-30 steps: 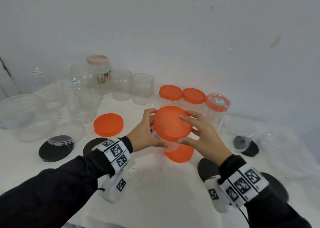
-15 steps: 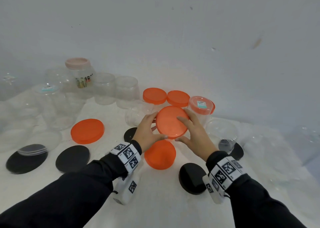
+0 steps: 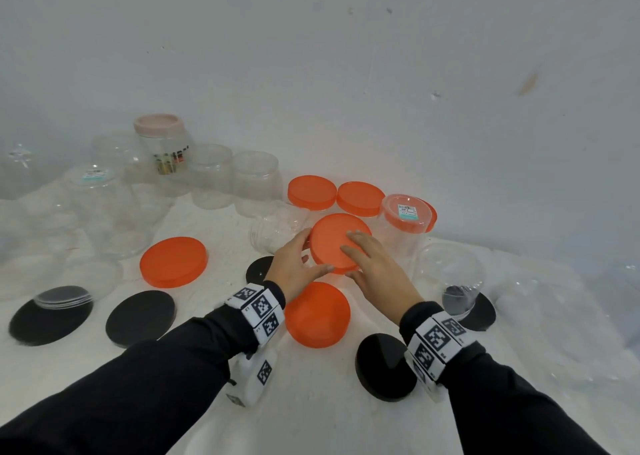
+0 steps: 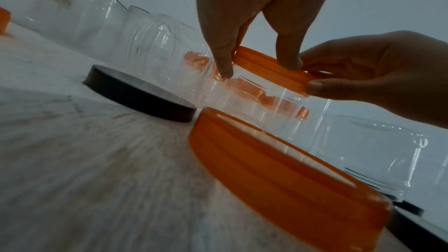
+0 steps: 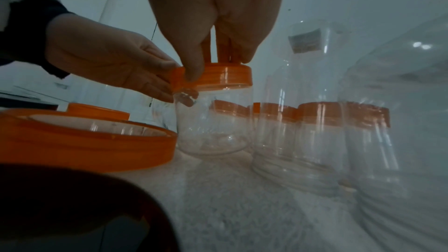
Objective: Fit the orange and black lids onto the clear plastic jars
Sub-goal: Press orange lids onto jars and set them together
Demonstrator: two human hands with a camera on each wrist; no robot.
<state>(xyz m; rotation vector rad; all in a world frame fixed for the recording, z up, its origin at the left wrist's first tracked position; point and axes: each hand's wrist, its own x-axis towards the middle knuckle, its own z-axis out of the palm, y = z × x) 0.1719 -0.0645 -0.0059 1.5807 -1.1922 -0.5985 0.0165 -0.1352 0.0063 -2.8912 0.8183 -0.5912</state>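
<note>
A small clear jar [image 5: 213, 122] with an orange lid [image 3: 332, 240] on its mouth stands near the back of the white table, next to other capped jars. My left hand [image 3: 311, 252] grips the lid's rim from the left, thumb in front and fingers behind. From the right, my right hand [image 3: 351, 254] lays its fingers across the lid's top while its thumb presses the near rim. The wrist views show the lid [image 4: 274, 72] [image 5: 218, 78] seated on the jar [image 4: 254, 99], with both hands at its rim.
Loose orange lids [image 3: 173, 262] [image 3: 317, 314] and black lids [image 3: 140, 318] [image 3: 386, 371] lie in front. Two orange-capped jars [image 3: 311, 191] stand behind, an upturned labelled jar [image 3: 405, 222] to the right. Open clear jars [image 3: 256, 181] crowd the back left, and one jar [image 3: 450, 274] sits on a black lid.
Both hands have carried the lidded jar away from me, over the loose orange lid, to a spot beside the capped jars at the back.
</note>
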